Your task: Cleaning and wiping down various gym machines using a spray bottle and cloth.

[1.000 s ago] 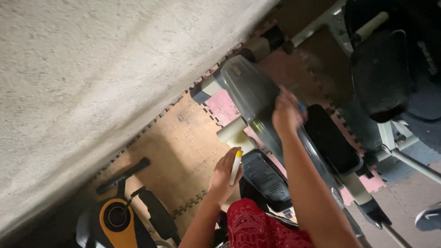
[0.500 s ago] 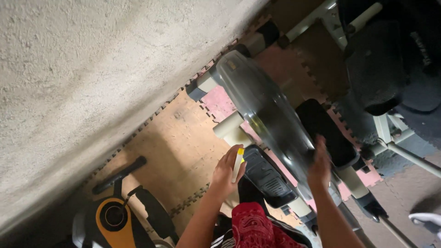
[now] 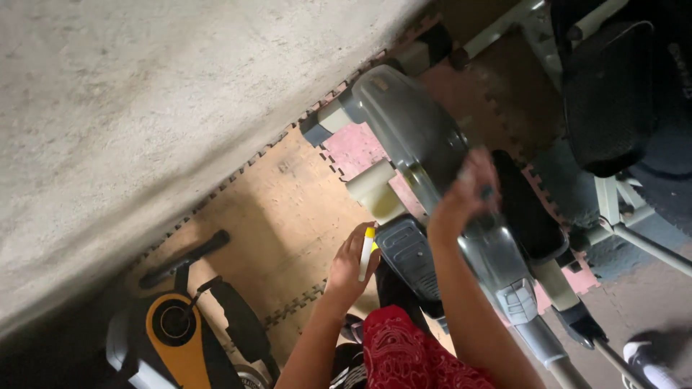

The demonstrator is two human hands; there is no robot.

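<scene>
My left hand (image 3: 348,268) is closed around a slim white object with a yellow tip (image 3: 367,251), held upright beside a black ribbed pedal (image 3: 411,256). My right hand (image 3: 465,196) rests on the grey rounded housing of an exercise machine (image 3: 414,133). It is motion-blurred, so I cannot tell whether it holds anything. A cream-coloured cylinder part (image 3: 375,191) juts out from the machine just above my left hand. A second black pedal (image 3: 526,209) lies to the right of my right hand.
A rough concrete wall (image 3: 144,101) fills the upper left. Tan and pink interlocking foam mats (image 3: 288,216) cover the floor. A yellow and black exercise machine (image 3: 173,324) stands at the lower left. A black padded seat on a white frame (image 3: 613,94) is at the upper right. Red patterned fabric (image 3: 411,356) is below.
My right hand slid down the grey housing, then came back up to its middle. My left hand has stayed in place with the white object.
</scene>
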